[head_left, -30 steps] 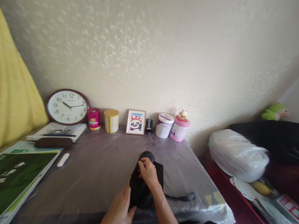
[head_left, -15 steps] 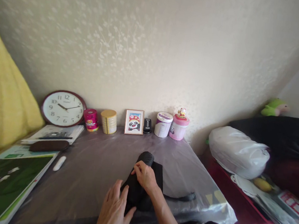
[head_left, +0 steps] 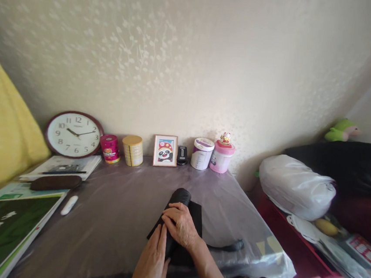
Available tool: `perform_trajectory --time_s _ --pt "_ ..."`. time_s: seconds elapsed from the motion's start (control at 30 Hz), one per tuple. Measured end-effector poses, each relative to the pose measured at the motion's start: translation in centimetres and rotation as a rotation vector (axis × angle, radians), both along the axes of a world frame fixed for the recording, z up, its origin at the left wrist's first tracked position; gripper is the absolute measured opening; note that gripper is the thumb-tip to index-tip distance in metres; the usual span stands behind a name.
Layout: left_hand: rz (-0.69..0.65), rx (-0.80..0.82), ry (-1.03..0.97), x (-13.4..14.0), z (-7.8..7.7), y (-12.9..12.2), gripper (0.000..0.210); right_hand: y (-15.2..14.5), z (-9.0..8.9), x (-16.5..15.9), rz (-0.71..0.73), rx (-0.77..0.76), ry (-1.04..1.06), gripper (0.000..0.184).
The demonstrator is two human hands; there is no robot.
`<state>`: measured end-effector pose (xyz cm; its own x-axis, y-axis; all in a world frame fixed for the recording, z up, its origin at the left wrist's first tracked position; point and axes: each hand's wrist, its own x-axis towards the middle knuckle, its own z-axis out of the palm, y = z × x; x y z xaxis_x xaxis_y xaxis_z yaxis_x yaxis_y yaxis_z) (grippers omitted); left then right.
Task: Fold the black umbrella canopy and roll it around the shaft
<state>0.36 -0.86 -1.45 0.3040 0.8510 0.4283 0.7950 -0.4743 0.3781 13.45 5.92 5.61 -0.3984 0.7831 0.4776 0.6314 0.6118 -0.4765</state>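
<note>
Head view — hands [head_left: 182, 226] on black bundle [head_left: 181, 196], near table edge [head_left: 248, 265]

- The bundle [head_left: 180, 196] at 6 o'clock is of black colour.
- The wall [head_left: 193, 61] at 12 o'clock is beige, with a paler leaf pattern.
- The curtain [head_left: 4, 117] at 9 o'clock is yellow.
- The book [head_left: 3, 226] at 8 o'clock is dark green, with white writing.
- The bag [head_left: 295, 186] at 3 o'clock is white.

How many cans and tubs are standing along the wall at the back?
4: a magenta can beside the clock, next a yellow-lidded can, then a white-and-purple tub and a pink-lidded tub, both right of the picture frame.
</note>
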Motion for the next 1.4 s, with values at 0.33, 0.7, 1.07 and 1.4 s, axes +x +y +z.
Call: perform_trajectory --time_s 0.33,0.7,1.07,1.4 --pt "-0.011 -0.256 0.026 0.0 1.3 0.0 0.068 6.0 -1.2 1.2 -0.188 -0.098 -0.098 0.027" --pt "0.002 -0.212 -0.023 0.3 1.9 -0.3 0.066 3.0 -1.9 8.6 -0.782 -0.227 0.109 0.03" --pt "-0.027 -0.295 -0.023 -0.1 3.2 -0.5 0.076 -1.2 -2.8 6.6 -0.743 -0.41 0.267 0.033" --pt "-0.036 -0.424 -0.07 -0.7 3.7 -0.3 0.084 -1.2 -0.5 3.5 -0.58 -0.491 0.357 0.035"
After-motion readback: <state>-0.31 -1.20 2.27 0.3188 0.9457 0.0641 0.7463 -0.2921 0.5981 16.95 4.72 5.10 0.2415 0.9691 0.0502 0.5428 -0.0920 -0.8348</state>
